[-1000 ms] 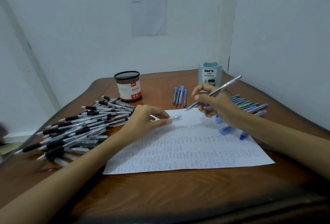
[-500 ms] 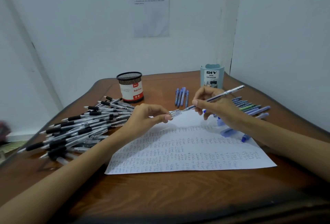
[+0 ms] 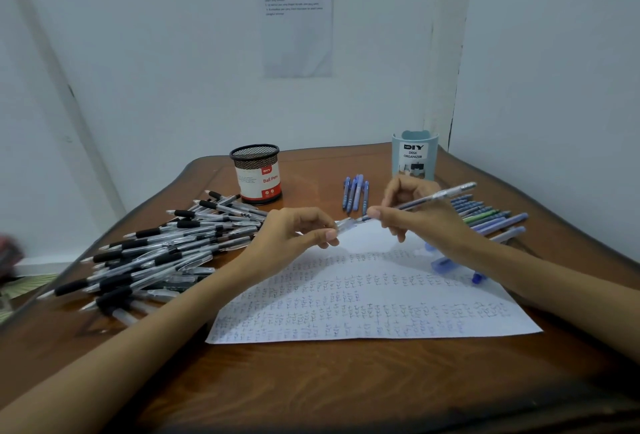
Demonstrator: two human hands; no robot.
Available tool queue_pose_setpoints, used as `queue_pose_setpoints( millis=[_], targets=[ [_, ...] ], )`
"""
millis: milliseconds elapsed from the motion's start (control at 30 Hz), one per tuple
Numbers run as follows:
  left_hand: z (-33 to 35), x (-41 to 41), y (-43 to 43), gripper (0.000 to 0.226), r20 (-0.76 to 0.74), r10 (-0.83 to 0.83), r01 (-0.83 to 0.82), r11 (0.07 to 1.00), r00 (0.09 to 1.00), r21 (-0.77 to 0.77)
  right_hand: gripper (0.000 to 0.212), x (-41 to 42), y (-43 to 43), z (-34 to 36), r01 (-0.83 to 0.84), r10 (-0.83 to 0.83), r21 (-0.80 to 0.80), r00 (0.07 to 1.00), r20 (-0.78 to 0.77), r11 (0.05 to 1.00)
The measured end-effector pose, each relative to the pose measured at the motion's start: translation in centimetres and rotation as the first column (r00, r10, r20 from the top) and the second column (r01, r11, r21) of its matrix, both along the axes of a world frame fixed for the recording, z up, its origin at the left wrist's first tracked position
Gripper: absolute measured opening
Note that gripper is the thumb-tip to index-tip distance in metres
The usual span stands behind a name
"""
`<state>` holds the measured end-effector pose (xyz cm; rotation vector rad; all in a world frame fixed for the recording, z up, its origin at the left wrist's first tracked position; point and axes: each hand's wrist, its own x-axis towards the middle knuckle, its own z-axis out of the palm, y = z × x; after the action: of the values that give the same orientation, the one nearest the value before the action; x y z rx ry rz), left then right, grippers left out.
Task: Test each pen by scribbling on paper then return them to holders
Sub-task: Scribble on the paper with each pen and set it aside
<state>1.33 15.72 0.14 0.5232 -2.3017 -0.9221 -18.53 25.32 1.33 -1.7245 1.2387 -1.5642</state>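
Observation:
My right hand [image 3: 419,222] grips a clear-barrelled pen [image 3: 433,197], its tip pointing left over the paper. My left hand [image 3: 294,236] pinches a clear pen cap [image 3: 346,225] right at that tip; cap and tip meet above the top edge of the scribbled paper sheet [image 3: 363,298]. A black mesh holder [image 3: 257,174] labelled "Ball Pen" stands behind the left hand. A pale blue desk organizer [image 3: 415,156] stands behind the right hand.
A big heap of black-grip pens [image 3: 156,253] covers the table's left side. Three or so blue pens [image 3: 356,191] lie between the holders. More blue and green pens [image 3: 491,219] and loose blue caps [image 3: 446,265] lie at the right. Walls close in behind and right.
My left hand brought the clear cap up and right from the paper to the pen's tip. My right hand tilted the pen flatter, and the two met.

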Motion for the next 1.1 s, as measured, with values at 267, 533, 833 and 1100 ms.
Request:
queue_pose_setpoints(
  millis=[267,533,833,1100],
  targets=[
    [0.2,-0.2,0.4,0.022,-0.053,-0.026,0.026,1.0,0.998,0.007,0.014,1.2,0.2,-0.6,-0.096,0.098,0.052,0.995,-0.037,0.994],
    [0.3,0.0,0.1,0.006,-0.056,-0.012,0.014,0.999,0.998,0.036,0.024,0.7,0.3,0.9,0.048,-0.03,-0.071,0.971,0.238,0.996],
    [0.2,-0.1,0.2,0.006,-0.072,-0.033,0.038,0.997,0.997,0.07,0.032,0.5,0.2,0.9,0.088,-0.062,-0.083,0.96,0.272,0.993],
    [-0.4,-0.3,0.5,0.015,-0.097,-0.075,0.079,0.996,0.992,0.042,0.021,1.9,0.0,-0.6,-0.057,0.06,-0.02,0.966,0.253,0.998]
  ],
)
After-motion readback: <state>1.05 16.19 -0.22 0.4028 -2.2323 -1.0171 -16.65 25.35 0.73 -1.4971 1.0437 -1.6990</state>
